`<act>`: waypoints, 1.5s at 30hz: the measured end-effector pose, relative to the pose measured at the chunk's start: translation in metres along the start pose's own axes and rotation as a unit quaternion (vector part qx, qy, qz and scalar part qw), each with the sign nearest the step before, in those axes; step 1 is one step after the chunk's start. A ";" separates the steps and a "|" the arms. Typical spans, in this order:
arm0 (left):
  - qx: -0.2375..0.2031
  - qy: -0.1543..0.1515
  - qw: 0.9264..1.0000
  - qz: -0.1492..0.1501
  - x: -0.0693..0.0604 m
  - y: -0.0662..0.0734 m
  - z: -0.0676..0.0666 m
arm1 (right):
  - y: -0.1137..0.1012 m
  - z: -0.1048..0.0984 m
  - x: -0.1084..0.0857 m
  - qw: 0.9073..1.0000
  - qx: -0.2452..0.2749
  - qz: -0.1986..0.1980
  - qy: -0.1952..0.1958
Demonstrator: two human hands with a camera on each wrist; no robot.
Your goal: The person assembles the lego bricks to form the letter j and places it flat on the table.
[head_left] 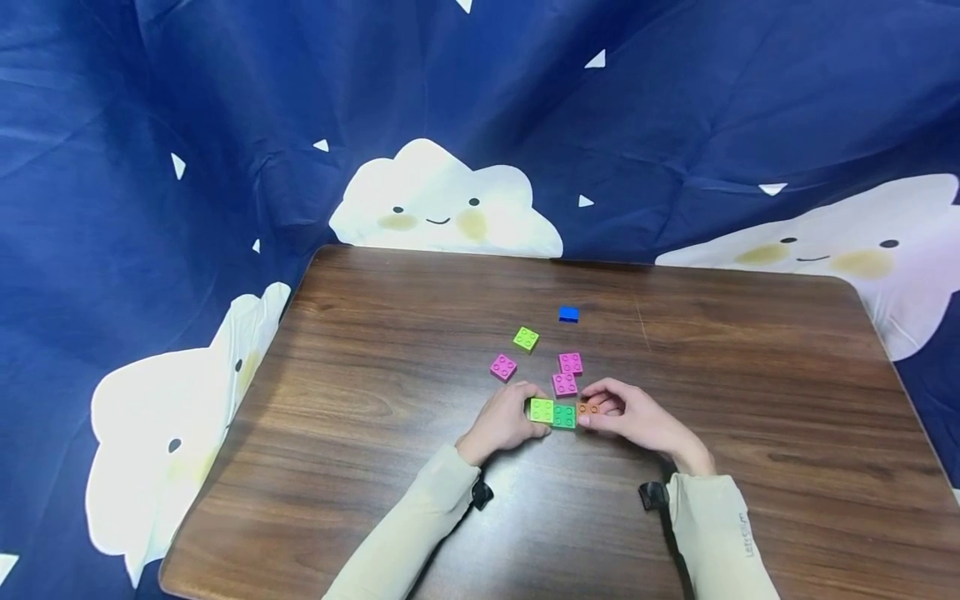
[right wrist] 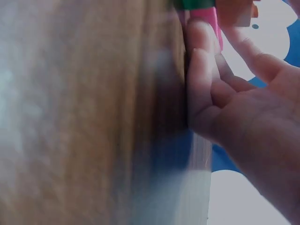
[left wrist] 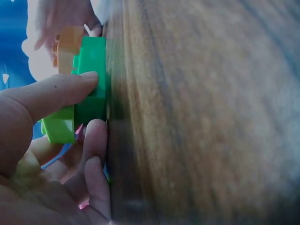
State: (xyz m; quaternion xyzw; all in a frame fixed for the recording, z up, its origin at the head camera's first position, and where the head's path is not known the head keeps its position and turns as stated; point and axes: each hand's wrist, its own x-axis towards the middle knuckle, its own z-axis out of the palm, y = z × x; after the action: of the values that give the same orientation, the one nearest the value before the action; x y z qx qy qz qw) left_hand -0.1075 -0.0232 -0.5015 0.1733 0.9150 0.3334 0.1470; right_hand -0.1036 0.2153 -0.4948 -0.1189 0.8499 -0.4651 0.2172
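Observation:
My left hand pinches a long green toy building brick low against the table, its thumb pressed on the near side. A lime brick sits on the green brick's left end, as the left wrist view shows. From the other side, my right hand pinches an orange brick between thumb and fingers. That orange brick stands higher than the green one, at its right end; whether the studs are joined I cannot tell. Fingers partly hide both bricks.
Beyond the hands lie two pink bricks close together. Another pink brick and a loose lime brick lie to the left, a blue brick farther back. A blue cloud-print curtain borders the wooden table.

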 end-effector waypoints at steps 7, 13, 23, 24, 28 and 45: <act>0.002 -0.001 1.000 0.001 0.001 0.001 0.001 | 0.005 -0.007 0.005 0.998 -0.026 0.002 0.059; 0.000 -0.003 1.000 0.001 0.002 0.001 0.001 | 0.006 -0.011 0.010 0.995 -0.031 0.011 0.096; -0.009 -0.001 1.000 0.000 0.002 0.003 -0.002 | 0.001 -0.011 0.024 0.991 -0.044 -0.017 0.124; -0.009 -0.001 1.000 -0.002 0.002 0.003 -0.003 | 0.000 -0.011 0.026 0.991 -0.045 -0.024 0.123; -0.014 -0.001 1.000 -0.009 0.001 0.003 -0.003 | -0.002 -0.011 0.034 0.992 -0.058 -0.051 0.104; -0.014 0.002 1.000 -0.003 -0.002 0.002 0.000 | -0.017 -0.015 0.048 0.988 -0.148 -0.046 0.012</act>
State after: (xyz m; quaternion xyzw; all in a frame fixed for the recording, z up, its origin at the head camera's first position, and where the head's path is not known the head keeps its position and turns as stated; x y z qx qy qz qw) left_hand -0.1058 -0.0225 -0.4994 0.1678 0.9111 0.3459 0.1488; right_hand -0.1526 0.1980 -0.4852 -0.1829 0.9057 -0.3449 0.1651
